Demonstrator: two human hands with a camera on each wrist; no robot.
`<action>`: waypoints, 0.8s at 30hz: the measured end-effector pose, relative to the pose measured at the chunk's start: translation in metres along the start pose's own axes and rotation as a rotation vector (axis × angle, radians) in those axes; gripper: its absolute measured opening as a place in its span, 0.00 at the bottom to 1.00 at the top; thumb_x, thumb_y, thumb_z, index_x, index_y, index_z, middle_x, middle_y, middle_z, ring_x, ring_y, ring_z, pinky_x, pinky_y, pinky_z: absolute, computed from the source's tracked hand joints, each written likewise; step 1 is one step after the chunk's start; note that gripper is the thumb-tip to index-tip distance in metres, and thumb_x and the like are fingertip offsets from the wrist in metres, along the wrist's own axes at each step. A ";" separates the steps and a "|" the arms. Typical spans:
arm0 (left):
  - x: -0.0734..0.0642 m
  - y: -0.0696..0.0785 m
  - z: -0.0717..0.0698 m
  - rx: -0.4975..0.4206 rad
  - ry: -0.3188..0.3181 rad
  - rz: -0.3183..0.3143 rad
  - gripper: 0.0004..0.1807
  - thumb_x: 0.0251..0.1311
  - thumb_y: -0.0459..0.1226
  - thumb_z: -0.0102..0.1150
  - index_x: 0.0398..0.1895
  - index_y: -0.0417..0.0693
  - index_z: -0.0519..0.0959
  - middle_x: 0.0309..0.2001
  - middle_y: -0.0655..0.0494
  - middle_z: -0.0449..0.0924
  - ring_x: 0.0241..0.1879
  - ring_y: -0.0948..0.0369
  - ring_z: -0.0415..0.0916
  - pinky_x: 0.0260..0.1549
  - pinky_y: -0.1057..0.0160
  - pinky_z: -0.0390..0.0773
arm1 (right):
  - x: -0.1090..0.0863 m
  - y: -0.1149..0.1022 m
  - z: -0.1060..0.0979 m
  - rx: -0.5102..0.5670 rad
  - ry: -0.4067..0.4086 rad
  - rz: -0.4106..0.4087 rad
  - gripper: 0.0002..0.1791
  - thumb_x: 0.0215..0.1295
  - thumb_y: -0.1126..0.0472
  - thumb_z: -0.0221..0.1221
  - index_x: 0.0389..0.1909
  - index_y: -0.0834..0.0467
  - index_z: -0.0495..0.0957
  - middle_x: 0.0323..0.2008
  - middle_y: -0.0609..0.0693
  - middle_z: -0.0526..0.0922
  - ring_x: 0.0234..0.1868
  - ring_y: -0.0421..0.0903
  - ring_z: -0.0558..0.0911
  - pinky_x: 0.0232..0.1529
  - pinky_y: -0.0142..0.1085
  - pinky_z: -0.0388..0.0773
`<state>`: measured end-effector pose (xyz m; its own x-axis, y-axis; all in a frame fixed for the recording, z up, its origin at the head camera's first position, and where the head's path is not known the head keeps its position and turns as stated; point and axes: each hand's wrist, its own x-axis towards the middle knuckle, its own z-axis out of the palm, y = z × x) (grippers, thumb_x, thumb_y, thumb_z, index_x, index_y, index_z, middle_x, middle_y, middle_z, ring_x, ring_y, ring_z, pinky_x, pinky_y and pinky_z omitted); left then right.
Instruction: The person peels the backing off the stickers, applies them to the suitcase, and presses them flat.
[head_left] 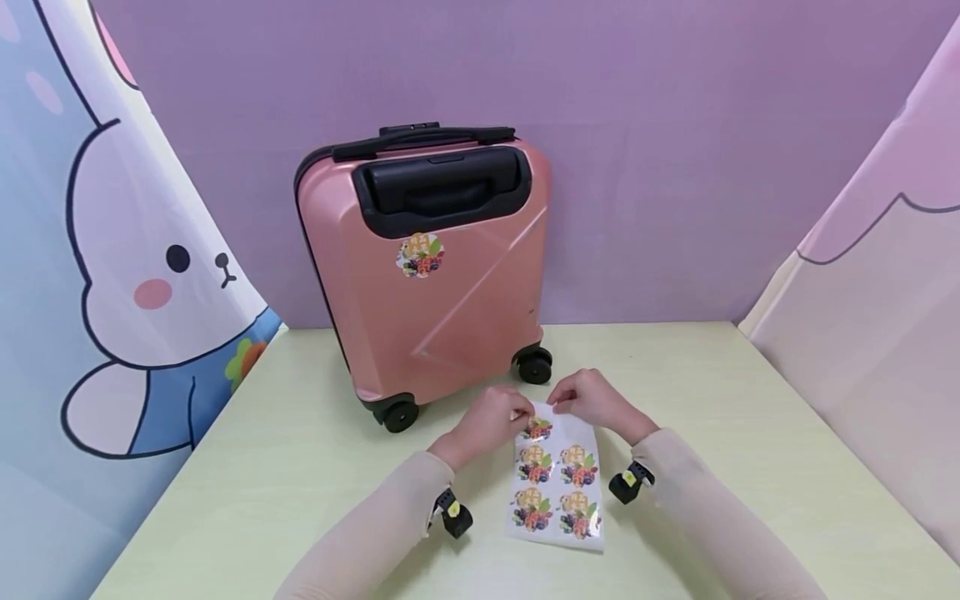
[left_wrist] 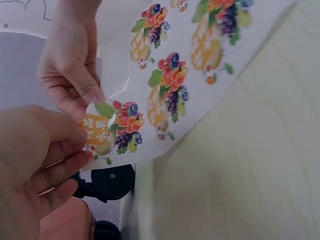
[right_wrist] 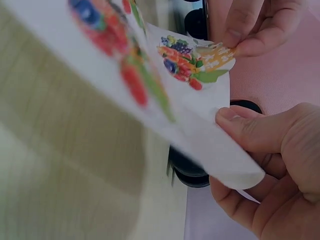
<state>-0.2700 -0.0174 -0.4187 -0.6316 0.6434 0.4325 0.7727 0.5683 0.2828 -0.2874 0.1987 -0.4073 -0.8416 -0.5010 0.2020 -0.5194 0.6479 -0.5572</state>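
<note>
A white sheet of fruit stickers (head_left: 573, 432) lies partly on the table, its far end lifted between both hands. My left hand (head_left: 491, 421) pinches the edge of the far left fruit sticker (left_wrist: 120, 127) between thumb and finger. In the right wrist view that sticker's edge curls up from the backing, while the rest lies against the sheet. My right hand (head_left: 596, 398) grips the sheet's far edge beside it, thumb (right_wrist: 235, 120) on the printed side and fingers behind. Several more stickers fill the nearer rows; the far right spot is bare backing.
Just behind the hands a pink suitcase (head_left: 472, 308) stands upright on black wheels (head_left: 535, 365), a similar fruit sticker (head_left: 420, 255) on its front below the black handle recess. A purple backdrop (head_left: 675, 167) closes off the back, and a rabbit-print cloth (head_left: 150, 250) hangs at left.
</note>
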 end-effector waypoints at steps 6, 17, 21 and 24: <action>0.001 -0.002 -0.004 -0.109 -0.049 -0.036 0.05 0.60 0.28 0.64 0.35 0.43 0.88 0.33 0.56 0.86 0.34 0.62 0.81 0.38 0.69 0.79 | -0.001 0.002 -0.001 0.005 -0.008 0.003 0.03 0.59 0.73 0.66 0.32 0.65 0.87 0.29 0.51 0.87 0.30 0.41 0.82 0.30 0.33 0.78; 0.004 -0.007 -0.011 -0.271 -0.202 -0.151 0.05 0.63 0.29 0.63 0.35 0.44 0.87 0.35 0.56 0.86 0.34 0.65 0.78 0.38 0.70 0.77 | -0.002 0.006 -0.001 0.011 -0.002 0.003 0.04 0.57 0.73 0.67 0.30 0.63 0.88 0.28 0.51 0.87 0.28 0.39 0.81 0.29 0.31 0.77; 0.005 -0.011 -0.013 -0.308 -0.227 -0.143 0.04 0.63 0.29 0.64 0.33 0.44 0.87 0.35 0.56 0.86 0.33 0.67 0.78 0.36 0.71 0.76 | -0.002 0.007 -0.001 0.001 0.007 0.006 0.04 0.57 0.73 0.67 0.29 0.62 0.88 0.28 0.51 0.87 0.27 0.39 0.81 0.29 0.31 0.77; 0.005 -0.013 -0.014 -0.351 -0.234 -0.133 0.04 0.62 0.28 0.64 0.33 0.42 0.87 0.34 0.55 0.86 0.34 0.66 0.79 0.37 0.71 0.77 | -0.002 0.008 0.000 -0.005 0.012 0.012 0.05 0.56 0.74 0.67 0.28 0.62 0.87 0.27 0.50 0.87 0.27 0.39 0.80 0.29 0.32 0.77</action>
<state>-0.2824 -0.0293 -0.4082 -0.6928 0.6986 0.1785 0.6332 0.4710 0.6142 -0.2894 0.2050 -0.4116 -0.8495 -0.4863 0.2046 -0.5098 0.6565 -0.5560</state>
